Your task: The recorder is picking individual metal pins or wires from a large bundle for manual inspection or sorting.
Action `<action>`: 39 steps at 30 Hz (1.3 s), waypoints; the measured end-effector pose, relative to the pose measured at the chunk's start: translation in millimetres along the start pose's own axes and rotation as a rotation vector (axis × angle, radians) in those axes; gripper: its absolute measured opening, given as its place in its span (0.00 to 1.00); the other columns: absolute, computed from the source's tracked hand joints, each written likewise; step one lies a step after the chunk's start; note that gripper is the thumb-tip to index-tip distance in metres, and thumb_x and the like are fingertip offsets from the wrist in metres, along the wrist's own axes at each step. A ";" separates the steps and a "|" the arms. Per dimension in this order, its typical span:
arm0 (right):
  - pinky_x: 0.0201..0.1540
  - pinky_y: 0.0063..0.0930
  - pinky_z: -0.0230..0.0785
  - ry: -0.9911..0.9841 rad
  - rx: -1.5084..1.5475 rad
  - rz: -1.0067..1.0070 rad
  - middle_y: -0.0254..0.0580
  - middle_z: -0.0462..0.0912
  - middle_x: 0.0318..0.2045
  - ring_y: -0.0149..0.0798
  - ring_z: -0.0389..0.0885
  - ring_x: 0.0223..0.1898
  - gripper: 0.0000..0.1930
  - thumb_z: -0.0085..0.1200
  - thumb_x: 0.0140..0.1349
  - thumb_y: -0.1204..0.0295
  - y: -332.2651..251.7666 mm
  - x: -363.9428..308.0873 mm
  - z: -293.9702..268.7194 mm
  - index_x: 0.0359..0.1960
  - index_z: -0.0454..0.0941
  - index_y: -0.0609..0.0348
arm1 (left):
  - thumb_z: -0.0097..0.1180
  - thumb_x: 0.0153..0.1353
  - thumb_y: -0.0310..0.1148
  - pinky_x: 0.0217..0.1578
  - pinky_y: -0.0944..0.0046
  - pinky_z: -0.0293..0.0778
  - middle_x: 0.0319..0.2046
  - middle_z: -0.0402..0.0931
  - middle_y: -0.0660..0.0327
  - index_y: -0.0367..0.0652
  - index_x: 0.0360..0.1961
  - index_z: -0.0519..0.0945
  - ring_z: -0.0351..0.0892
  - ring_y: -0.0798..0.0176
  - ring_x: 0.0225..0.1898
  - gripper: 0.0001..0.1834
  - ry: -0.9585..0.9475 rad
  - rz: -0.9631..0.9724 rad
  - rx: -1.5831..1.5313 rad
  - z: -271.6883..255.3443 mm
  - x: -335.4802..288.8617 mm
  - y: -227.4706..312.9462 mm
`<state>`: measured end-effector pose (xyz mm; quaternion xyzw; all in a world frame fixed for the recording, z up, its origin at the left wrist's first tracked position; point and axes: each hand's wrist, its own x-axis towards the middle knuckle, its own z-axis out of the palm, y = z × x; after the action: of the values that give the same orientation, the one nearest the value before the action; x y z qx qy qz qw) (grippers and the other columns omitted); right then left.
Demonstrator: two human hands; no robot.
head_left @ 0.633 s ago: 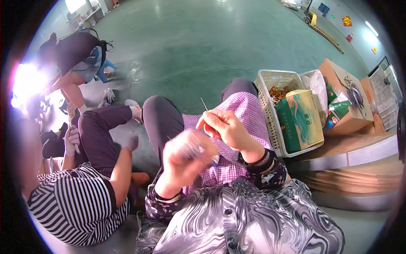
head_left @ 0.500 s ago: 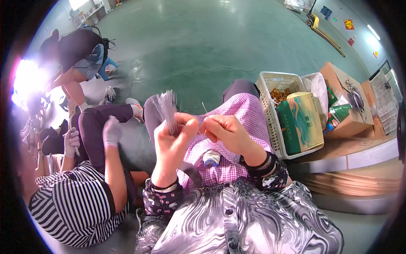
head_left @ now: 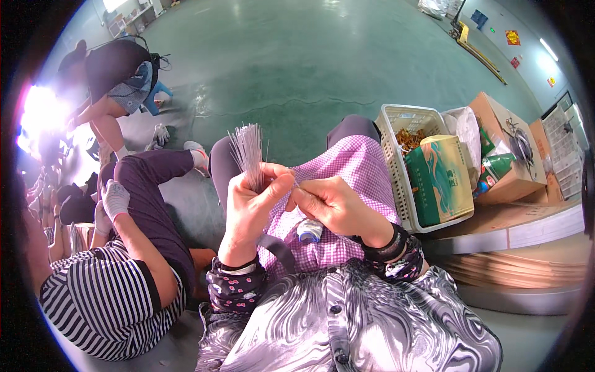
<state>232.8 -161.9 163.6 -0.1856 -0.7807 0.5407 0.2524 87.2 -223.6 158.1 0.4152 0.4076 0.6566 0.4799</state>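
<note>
Gripping a fanned bundle of thin wires (head_left: 248, 149) at the centre of the frame, the left hand (head_left: 251, 208) holds it upright above a purple checked apron (head_left: 356, 170). The right hand (head_left: 331, 208), touching the left, pinches closed on something too fine to make out. A small blue-and-white spool (head_left: 309, 231) lies on the apron below them; a white basket (head_left: 396, 167) stands at right, and a person in a striped shirt (head_left: 93, 297) sits at lower left.
</note>
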 end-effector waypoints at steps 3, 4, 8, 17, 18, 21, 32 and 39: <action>0.20 0.25 0.59 -0.022 0.001 0.030 0.45 0.70 0.14 0.33 0.67 0.16 0.09 0.44 0.57 0.71 0.2 -0.7 0.1 0.25 0.73 0.63 | 0.55 0.51 0.27 0.20 0.78 0.63 0.21 0.73 0.64 0.34 0.29 0.74 0.69 0.77 0.21 0.07 0.062 0.000 0.117 -2.2 -1.4 -3.2; 0.20 0.25 0.58 -0.024 0.001 0.020 0.45 0.69 0.14 0.32 0.67 0.15 0.09 0.44 0.57 0.71 -0.4 -0.8 0.1 0.25 0.73 0.62 | 0.55 0.51 0.26 0.21 0.78 0.64 0.22 0.73 0.64 0.34 0.29 0.74 0.69 0.77 0.21 0.07 0.054 -0.019 0.112 -2.1 -1.8 -1.9; 0.20 0.25 0.58 -0.032 0.006 -0.003 0.44 0.70 0.14 0.30 0.67 0.16 0.10 0.44 0.57 0.70 2.1 0.3 -0.1 0.25 0.74 0.62 | 0.55 0.50 0.26 0.22 0.78 0.65 0.24 0.73 0.63 0.34 0.29 0.74 0.69 0.76 0.22 0.07 0.046 -0.016 0.065 -1.2 -0.7 -1.6; 0.19 0.22 0.57 0.152 0.037 -0.035 0.38 0.67 0.14 0.27 0.65 0.17 0.09 0.49 0.54 0.69 18.0 4.5 3.9 0.23 0.72 0.63 | 0.52 0.51 0.25 0.21 0.80 0.59 0.20 0.69 0.69 0.36 0.26 0.73 0.64 0.80 0.21 0.03 0.127 0.061 0.240 1.7 2.0 4.4; 0.18 0.21 0.56 0.174 -0.043 -0.028 0.35 0.65 0.13 0.25 0.63 0.17 0.10 0.51 0.52 0.69 12.3 3.7 0.4 0.21 0.71 0.64 | 0.51 0.51 0.26 0.20 0.80 0.55 0.19 0.67 0.71 0.37 0.25 0.72 0.60 0.81 0.20 0.03 0.156 0.084 0.245 0.6 2.3 1.4; 0.18 0.20 0.55 0.192 -0.074 -0.010 0.34 0.66 0.13 0.23 0.62 0.16 0.10 0.52 0.52 0.68 26.1 -1.7 2.9 0.20 0.72 0.63 | 0.49 0.52 0.25 0.16 0.80 0.52 0.22 0.69 0.66 0.38 0.24 0.71 0.56 0.81 0.16 0.02 0.224 0.175 0.170 0.2 0.8 0.6; 0.17 0.16 0.52 0.232 0.069 0.003 0.30 0.68 0.16 0.19 0.60 0.17 0.08 0.54 0.51 0.70 24.1 -4.0 3.7 0.23 0.73 0.62 | 0.46 0.57 0.27 0.10 0.77 0.49 0.24 0.69 0.60 0.42 0.28 0.66 0.52 0.79 0.10 0.03 0.302 0.139 -0.265 -13.3 0.4 -22.4; 0.22 0.23 0.66 0.352 -0.359 -0.285 0.37 0.74 0.23 0.35 0.74 0.23 0.07 0.57 0.45 0.71 25.8 -1.2 7.4 0.26 0.75 0.59 | 0.46 0.55 0.24 0.10 0.79 0.49 0.24 0.70 0.60 0.40 0.27 0.67 0.54 0.80 0.11 0.02 0.382 0.213 -0.153 -11.9 -0.5 -20.5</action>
<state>229.8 -159.2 137.1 -0.2069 -0.8262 0.3126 0.4205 82.1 -221.5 135.1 0.2863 0.3939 0.7994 0.3519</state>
